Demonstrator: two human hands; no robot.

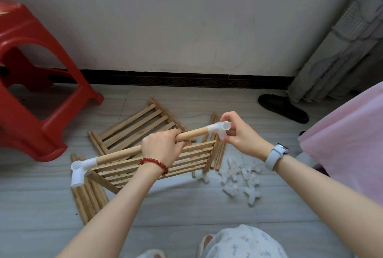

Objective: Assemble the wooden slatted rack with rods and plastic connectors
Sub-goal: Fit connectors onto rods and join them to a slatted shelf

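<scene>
Left hand (163, 150) grasps the wooden rod (192, 134) mid-length above the floor (186, 212); right hand (238, 133) pinches the white connector (218, 129) on its end; another connector (80, 169) caps the other end.

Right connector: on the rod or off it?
On: the connector caps the rod end, pinched by the right hand. How deep it sits, cannot tell.
</scene>
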